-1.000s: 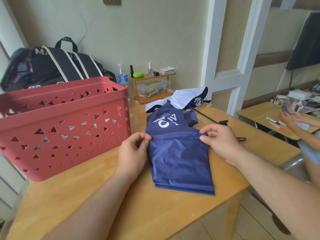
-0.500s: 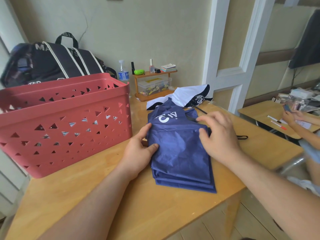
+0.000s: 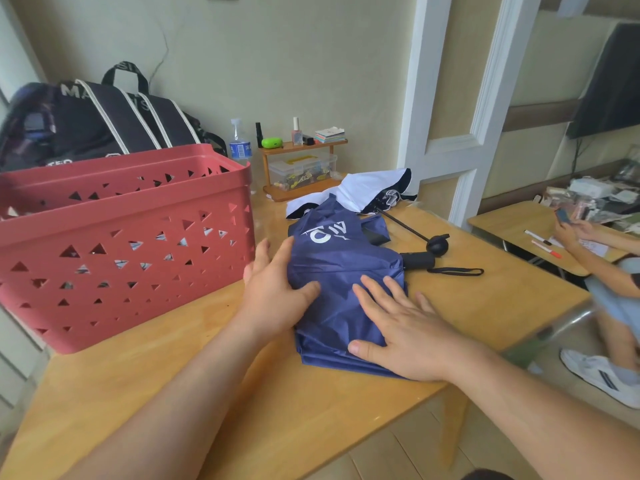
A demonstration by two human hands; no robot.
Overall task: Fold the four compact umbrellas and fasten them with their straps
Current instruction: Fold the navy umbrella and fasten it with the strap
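Fingers of both hands lie spread and flat, gripping nothing, the left hand [image 3: 277,292] and right hand [image 3: 408,334] pressing the folded navy umbrella [image 3: 343,271] onto the wooden table [image 3: 138,393] beside the red basket [image 3: 121,244].

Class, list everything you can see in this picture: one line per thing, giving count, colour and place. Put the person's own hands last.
Navy umbrella: one, navy, table centre.
White umbrella: one, white with dark edge, behind the navy one.
Basket: one, red, table left.
Bag: one, black, behind basket.
Water bottle: one, clear, by wall.
Small shelf: one, wooden, by wall.
Table: one, wooden.
Second person: one, far right.
Left hand: flat against navy umbrella.
Right hand: flat on navy umbrella.
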